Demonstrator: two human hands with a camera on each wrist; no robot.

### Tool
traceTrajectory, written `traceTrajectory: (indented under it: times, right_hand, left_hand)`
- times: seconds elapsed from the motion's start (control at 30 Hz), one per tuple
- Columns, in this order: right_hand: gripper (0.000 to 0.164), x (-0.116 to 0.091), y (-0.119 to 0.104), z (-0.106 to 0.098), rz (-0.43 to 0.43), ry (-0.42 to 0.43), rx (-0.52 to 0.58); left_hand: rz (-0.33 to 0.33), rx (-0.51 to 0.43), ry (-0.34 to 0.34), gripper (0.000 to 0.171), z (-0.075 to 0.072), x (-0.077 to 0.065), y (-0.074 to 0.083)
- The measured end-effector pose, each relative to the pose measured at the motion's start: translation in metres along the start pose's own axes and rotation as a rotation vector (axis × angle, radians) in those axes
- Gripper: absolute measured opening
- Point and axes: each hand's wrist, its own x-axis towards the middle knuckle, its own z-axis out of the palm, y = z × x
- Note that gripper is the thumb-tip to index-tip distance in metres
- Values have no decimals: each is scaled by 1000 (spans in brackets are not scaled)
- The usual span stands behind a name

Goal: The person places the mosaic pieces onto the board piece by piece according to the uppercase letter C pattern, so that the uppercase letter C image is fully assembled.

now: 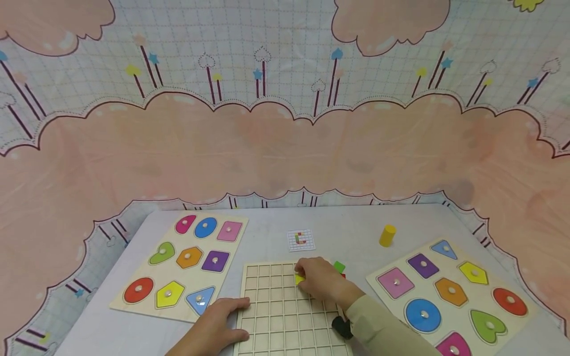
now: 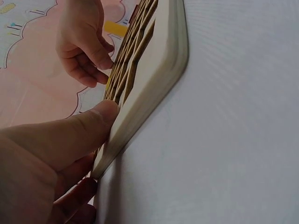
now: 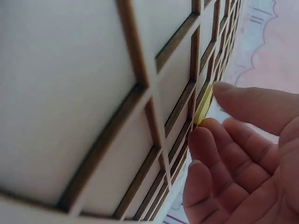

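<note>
A light wooden grid board (image 1: 269, 309) with many square cells lies at the front middle of the table. My right hand (image 1: 322, 279) reaches over its far part and pinches a small yellow tile (image 1: 299, 280) at the cells. In the right wrist view the yellow tile (image 3: 203, 105) sits between thumb and fingertips, against the grid's ridges. My left hand (image 1: 213, 324) rests against the board's left edge, thumb and forefinger spread apart along it. The left wrist view shows the left thumb (image 2: 79, 133) touching the board's side. The cells under my right hand are hidden.
A small card (image 1: 301, 240) with a coloured block pattern lies behind the board. Green (image 1: 339, 267) and red (image 1: 343, 276) pieces show past my right hand. A yellow cylinder (image 1: 387, 236) stands at the back right. Knobbed shape puzzles flank the board, left (image 1: 147, 269) and right (image 1: 450, 269).
</note>
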Motion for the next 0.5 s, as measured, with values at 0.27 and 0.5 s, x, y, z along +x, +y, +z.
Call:
traceTrajectory:
  times: [0.27, 0.5]
  right_hand:
    - [31, -13, 12, -13, -8, 60, 94]
    - [30, -28, 25, -29, 74, 107, 120]
  left_hand:
    - [-12, -2, 0, 59, 0, 0, 1]
    - [9, 0, 3, 58, 0, -1, -1]
